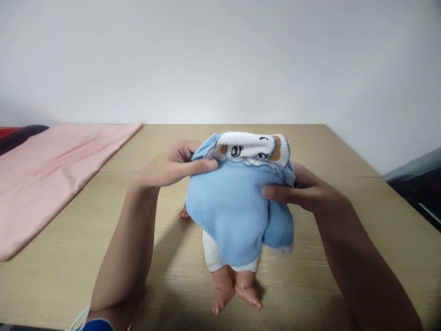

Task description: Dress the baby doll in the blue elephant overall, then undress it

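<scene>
Both my hands grip a fluffy light-blue piece of doll clothing [227, 202], held up over a baby doll [223, 285]. On the garment's bunched upper part is a white animal face with stitched eyes and brown patches. My left hand [179, 163] pinches its left edge, thumb on the front. At the right edge, my right hand [303, 188] has its thumb pressed on the cloth and its fingers behind. Below the garment show the doll's white-clothed legs and bare feet, plus one small hand at left. The doll's head and most of its body are hidden.
A pink cloth [58, 179] lies flat along the left side of the wooden table [165, 285]. Behind it, a black and red object [20, 135] shows at the far left. A dark object [420, 184] stands beyond the right edge. A pale wall rises behind the table.
</scene>
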`<state>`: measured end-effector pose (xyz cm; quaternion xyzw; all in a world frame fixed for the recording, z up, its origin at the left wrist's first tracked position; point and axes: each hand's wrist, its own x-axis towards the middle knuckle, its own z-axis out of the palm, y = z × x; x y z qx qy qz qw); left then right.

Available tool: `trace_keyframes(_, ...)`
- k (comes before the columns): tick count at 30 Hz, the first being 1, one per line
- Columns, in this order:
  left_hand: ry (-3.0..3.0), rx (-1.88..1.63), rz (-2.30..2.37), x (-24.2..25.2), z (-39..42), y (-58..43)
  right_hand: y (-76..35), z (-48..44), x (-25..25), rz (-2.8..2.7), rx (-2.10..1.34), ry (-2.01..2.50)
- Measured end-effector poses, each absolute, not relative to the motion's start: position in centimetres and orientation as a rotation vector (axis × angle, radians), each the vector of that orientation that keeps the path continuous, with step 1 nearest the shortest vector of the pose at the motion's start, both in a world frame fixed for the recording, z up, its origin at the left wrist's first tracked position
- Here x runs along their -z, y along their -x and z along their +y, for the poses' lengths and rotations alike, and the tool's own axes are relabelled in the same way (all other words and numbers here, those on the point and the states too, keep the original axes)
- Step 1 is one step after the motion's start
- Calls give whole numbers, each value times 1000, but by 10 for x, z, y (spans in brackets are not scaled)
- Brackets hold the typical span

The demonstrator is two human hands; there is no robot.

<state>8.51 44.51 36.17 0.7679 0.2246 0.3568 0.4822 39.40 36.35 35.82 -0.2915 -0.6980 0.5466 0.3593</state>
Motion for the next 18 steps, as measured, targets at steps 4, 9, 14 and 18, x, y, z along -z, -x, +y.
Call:
trace_keyframes(4, -1890, -749, 510, -365, 442, -91, -382, 370, -348, -1700, -1220, 861)
trace_keyframes(9, -1830, -418, 432, -359, 441, -98, -356, 368, -349, -1458, -1100, 942)
trace_keyframes(14, -1659, -503, 389, -340, 447, -95, -366, 361, -355, -1560, -1361, 925)
trace_keyframes(18, -1625, -756, 304, -334, 446, -95, -379, 359, -359, -1808, -1628, 662)
